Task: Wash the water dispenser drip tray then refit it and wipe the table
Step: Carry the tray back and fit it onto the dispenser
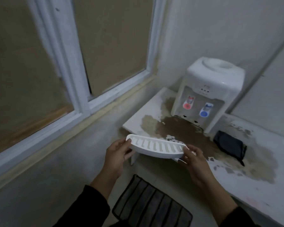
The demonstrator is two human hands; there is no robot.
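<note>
A white slotted drip tray (pixel 156 147) is held in the air in front of the table's near corner, gripped at both ends. My left hand (pixel 116 154) holds its left end and my right hand (pixel 195 158) holds its right end. The white water dispenser (pixel 208 94) stands on the white table (pixel 252 190) in the corner, with a red tap on the left, a blue tap on the right, and an empty slot at its base. A dark folded cloth (pixel 229 146) lies on the table to the right of the dispenser.
The tabletop has large brown worn patches (pixel 179 128) in front of the dispenser. A dark striped mat (pixel 151 205) lies on the floor below my hands. A white-framed window (pixel 75 66) fills the left wall, with a ledge beneath it.
</note>
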